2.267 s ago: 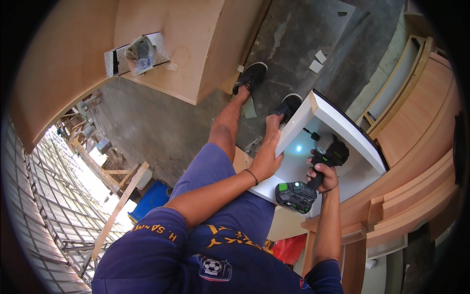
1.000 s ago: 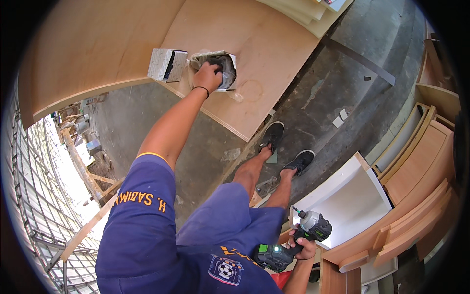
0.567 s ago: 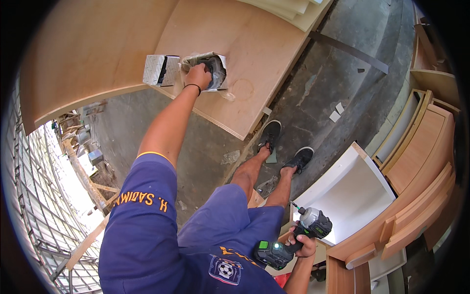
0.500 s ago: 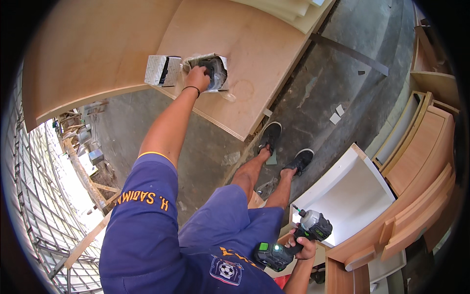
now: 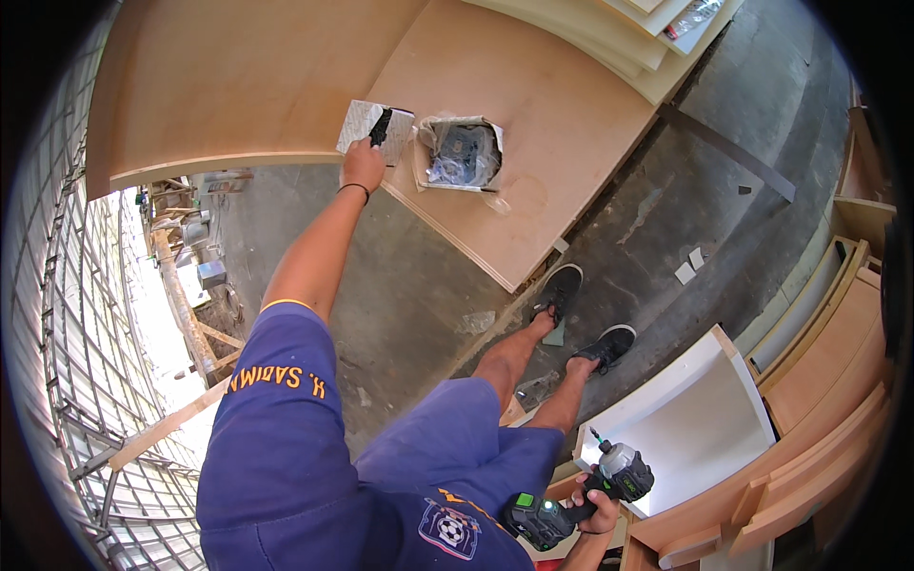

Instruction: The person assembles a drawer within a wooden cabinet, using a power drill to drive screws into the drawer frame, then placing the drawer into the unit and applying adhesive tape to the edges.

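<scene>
My left hand [image 5: 363, 164] reaches out to a small white cardboard box [image 5: 357, 118] on the wooden board. Its fingers are bent together at the black contents [image 5: 382, 127] of that box; anything between them is hidden. Just right of it stands a larger open carton [image 5: 497, 158], with clear plastic and dark pieces inside. Close to my body, my right hand [image 5: 601, 514] is wrapped round the grip of a black and green cordless impact driver [image 5: 624, 474]. A bit sticks out of its nose, pointing up and left, and a small light glows near its battery.
A big light-brown wooden panel [image 5: 533, 114] carries both boxes. Cream boards [image 5: 609, 43] are stacked at the top. A white-lined cabinet carcass [image 5: 705, 419] and wooden parts stand at the right. A dark metal strip [image 5: 728, 152] and paper scraps [image 5: 687, 270] lie on the concrete floor.
My left hand has come out of the larger carton and moved left to the small box. The right hand keeps holding the impact driver. The whole view has shifted slightly.
</scene>
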The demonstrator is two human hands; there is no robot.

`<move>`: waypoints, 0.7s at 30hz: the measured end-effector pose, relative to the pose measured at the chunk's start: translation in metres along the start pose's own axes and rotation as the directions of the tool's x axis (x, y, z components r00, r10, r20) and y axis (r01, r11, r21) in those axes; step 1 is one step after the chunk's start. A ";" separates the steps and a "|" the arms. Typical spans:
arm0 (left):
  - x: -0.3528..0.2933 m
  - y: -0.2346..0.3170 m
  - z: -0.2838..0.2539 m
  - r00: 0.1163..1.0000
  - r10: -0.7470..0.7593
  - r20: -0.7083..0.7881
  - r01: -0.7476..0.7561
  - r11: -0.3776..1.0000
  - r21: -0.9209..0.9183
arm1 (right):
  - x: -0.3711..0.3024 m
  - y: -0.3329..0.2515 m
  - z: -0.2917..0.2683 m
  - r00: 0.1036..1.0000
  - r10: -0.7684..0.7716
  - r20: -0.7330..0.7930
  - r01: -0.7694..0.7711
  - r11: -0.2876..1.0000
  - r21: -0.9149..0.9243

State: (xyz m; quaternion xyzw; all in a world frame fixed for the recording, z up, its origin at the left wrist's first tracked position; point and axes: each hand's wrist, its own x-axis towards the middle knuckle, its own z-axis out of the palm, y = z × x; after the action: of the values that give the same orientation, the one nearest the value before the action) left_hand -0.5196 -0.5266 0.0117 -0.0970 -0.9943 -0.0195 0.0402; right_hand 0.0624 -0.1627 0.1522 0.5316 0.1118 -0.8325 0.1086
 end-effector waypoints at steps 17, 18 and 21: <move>0.086 -0.070 0.072 0.840 -0.323 0.436 0.298 0.946 0.128 | 0.028 0.004 0.055 0.996 0.089 0.031 -0.088 0.995 -0.050; 0.091 -0.085 0.080 0.840 -0.313 0.443 0.303 0.948 0.095 | 0.030 0.004 0.055 0.994 0.104 0.045 -0.101 0.994 -0.048; 0.097 -0.124 0.100 0.823 -0.269 0.500 0.322 0.947 -0.020 | 0.030 0.004 0.058 0.989 0.132 0.069 -0.127 0.989 -0.079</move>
State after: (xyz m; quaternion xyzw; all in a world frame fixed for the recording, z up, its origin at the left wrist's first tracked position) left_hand -0.6463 -0.6245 -0.0833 0.0545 -0.9721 -0.0518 -0.2221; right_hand 0.0008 -0.1859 0.1483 0.5019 0.1037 -0.8382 0.1862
